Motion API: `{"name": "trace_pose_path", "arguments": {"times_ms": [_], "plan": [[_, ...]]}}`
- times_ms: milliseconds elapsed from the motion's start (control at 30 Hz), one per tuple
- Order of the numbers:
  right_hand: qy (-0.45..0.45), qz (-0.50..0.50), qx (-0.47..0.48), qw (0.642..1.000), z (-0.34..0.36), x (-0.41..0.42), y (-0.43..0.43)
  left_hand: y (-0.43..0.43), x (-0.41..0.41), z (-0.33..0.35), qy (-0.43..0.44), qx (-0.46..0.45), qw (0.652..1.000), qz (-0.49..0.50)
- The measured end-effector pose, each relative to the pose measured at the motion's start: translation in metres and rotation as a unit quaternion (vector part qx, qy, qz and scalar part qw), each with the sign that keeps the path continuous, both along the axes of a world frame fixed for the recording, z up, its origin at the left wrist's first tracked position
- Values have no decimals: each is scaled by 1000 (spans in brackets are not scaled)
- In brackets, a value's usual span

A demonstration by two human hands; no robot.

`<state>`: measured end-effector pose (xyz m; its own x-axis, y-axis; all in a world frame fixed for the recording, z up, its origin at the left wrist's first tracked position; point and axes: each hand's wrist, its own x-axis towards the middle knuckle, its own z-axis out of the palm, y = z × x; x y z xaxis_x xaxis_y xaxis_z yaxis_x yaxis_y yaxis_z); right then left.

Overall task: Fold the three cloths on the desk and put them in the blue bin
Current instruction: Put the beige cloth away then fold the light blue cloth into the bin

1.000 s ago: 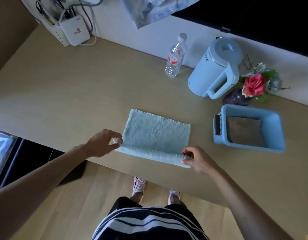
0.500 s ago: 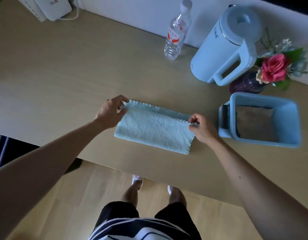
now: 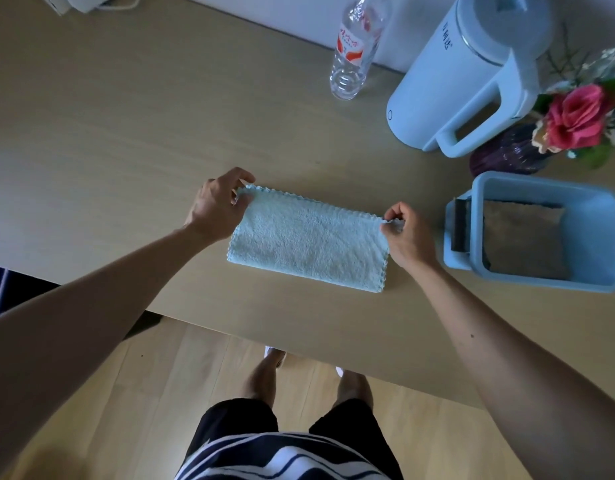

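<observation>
A light blue cloth [image 3: 309, 240] lies folded in half on the wooden desk [image 3: 126, 133], a long rectangle with its fold toward me. My left hand [image 3: 218, 202] pinches the cloth's far left corner. My right hand [image 3: 404, 233] pinches its far right corner. To the right stands the blue bin [image 3: 597, 216], and a folded brown cloth [image 3: 526, 244] lies flat inside it. No third cloth shows in this view.
At the back of the desk stand a clear water bottle [image 3: 351, 60], a pale blue kettle [image 3: 472, 74] and a purple vase with a pink rose [image 3: 576, 116], close behind the bin. The desk's near edge runs just below the cloth, with wooden floor beneath.
Both hands lifted the cloth's near edge and carried it to the far edge, folding the cloth in half. Now they hold the far corners down on the desk.
</observation>
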<state>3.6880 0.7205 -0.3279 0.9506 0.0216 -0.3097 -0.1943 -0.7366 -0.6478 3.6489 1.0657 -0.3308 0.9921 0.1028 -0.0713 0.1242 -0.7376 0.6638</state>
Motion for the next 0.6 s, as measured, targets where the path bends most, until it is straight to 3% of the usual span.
{"name": "trace_pose_path", "arguments": {"times_ms": [167, 267, 400, 500, 600], "plan": [[-15, -21, -14, 1000, -12, -3, 3, -7, 2, -5, 9, 17, 1000, 23], [-72, -21, -91, 993, -12, -12, 4, -17, -1, -2, -35, 108, 993, 14], [-199, 82, -162, 963, -4, -35, 30, -58, -24, 1, -83, 186, 972, -118], [-118, 196, -138, 964, -19, -62, 61, -95, -52, -23, -16, 189, 967, -170], [-88, 254, -207, 941, -46, -85, 63, -104, -69, -49, 42, 187, 972, -135]]}}
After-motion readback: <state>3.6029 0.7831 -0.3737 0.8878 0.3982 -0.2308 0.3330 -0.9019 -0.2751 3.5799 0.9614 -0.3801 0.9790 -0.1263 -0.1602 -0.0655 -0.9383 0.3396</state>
